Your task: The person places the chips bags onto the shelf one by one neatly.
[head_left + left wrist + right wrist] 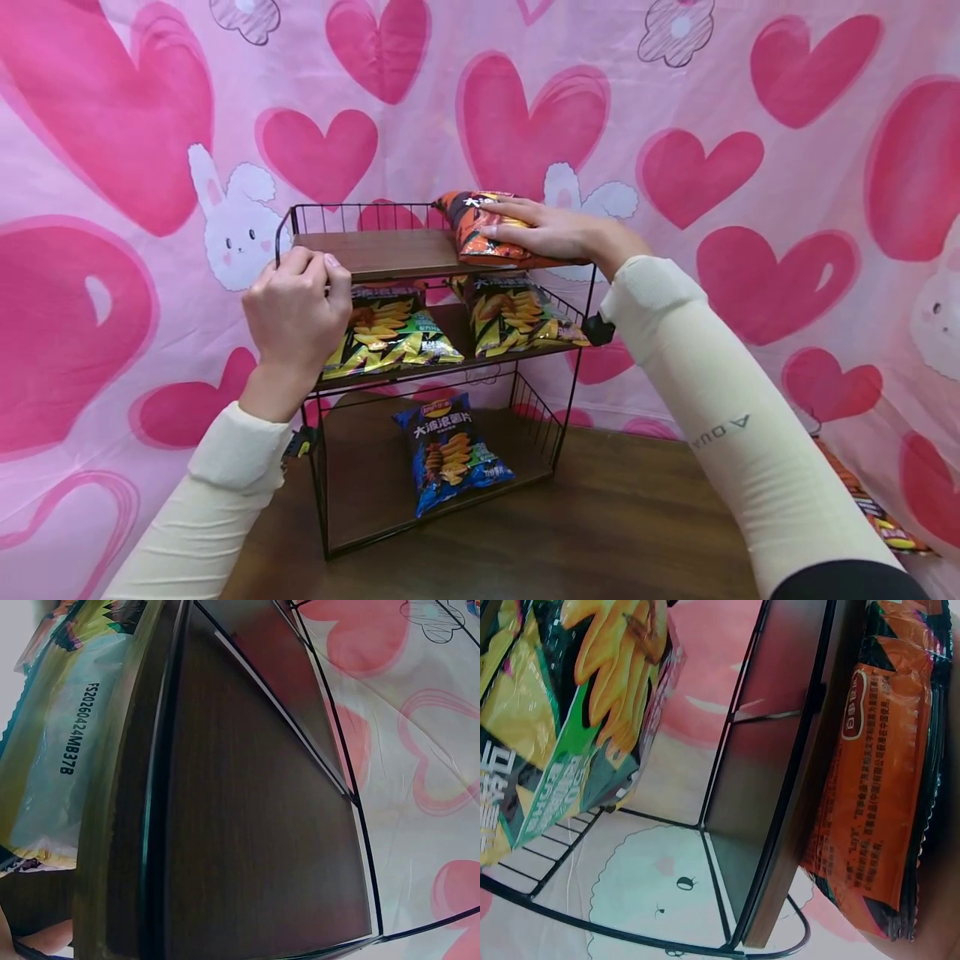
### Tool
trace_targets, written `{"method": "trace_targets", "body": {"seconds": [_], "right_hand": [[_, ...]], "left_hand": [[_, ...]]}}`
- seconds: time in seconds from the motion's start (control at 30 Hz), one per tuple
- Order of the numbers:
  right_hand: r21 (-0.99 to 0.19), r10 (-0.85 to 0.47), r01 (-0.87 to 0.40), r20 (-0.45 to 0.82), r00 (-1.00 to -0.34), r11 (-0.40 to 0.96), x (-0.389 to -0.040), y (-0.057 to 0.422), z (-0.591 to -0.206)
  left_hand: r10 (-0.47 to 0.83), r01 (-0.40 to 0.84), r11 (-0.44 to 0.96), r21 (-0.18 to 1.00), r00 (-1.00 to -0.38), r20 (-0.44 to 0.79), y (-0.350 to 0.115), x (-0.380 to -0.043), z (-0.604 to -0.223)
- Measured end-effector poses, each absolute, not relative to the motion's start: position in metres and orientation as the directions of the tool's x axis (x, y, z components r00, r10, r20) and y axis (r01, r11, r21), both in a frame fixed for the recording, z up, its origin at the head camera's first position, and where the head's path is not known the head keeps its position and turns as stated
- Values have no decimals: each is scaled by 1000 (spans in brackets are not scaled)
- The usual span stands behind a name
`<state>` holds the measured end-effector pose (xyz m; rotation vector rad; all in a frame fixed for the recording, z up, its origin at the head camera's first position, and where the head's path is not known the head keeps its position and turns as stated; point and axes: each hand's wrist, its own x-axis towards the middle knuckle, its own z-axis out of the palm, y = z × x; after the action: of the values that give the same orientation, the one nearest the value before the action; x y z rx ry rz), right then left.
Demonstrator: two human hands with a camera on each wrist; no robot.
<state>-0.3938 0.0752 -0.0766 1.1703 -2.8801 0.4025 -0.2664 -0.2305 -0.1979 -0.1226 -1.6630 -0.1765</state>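
My left hand (296,312) is curled round the front left corner of the top tier of a three-tier wire shelf rack (375,272). In the left wrist view, fingertips (54,939) show beside the dark wire frame. On the right of that tier lies an orange bag of potato chips (476,237). My right hand (558,232) rests on top of this bag with its fingers stretched out flat across it. In the right wrist view, the back of the orange bag (874,787) sits along the wooden shelf edge, and most of the hand is hidden.
Two yellow-and-black chip bags, a left one (390,333) and a right one (517,317), lean on the middle tier. A blue chip bag (453,454) lies on the bottom tier. More bags (873,500) are at the far right. A pink heart-patterned cloth (465,108) hangs behind.
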Motion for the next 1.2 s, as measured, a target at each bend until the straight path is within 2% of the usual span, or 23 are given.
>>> {"method": "trace_targets", "body": {"seconds": [0.13, 0.33, 0.6, 0.77, 0.9, 1.2], "right_hand": [[-253, -665, -670, 116, -737, 698, -391, 68, -78], [-266, -673, -683, 141, -726, 680, -381, 49, -78], [-200, -668, -688, 166, -725, 697, -373, 33, -74], [-200, -673, -694, 172, -719, 691, -374, 34, -75], [-225, -655, -668, 141, -743, 709, -378, 41, -75], [-249, -640, -655, 151, -754, 713, -394, 74, -75]], "left_hand": [[-21, 179, 983, 40, -107, 994, -231, -266, -198], [-26, 184, 982, 45, -106, 994, -232, -266, -197], [-15, 172, 985, 32, -99, 995, -233, -262, -194], [2, 163, 987, 13, -94, 996, -232, -261, -193], [-3, 172, 985, 20, -98, 995, -229, -262, -195], [18, 160, 987, 1, -115, 993, -229, -264, -196]]}}
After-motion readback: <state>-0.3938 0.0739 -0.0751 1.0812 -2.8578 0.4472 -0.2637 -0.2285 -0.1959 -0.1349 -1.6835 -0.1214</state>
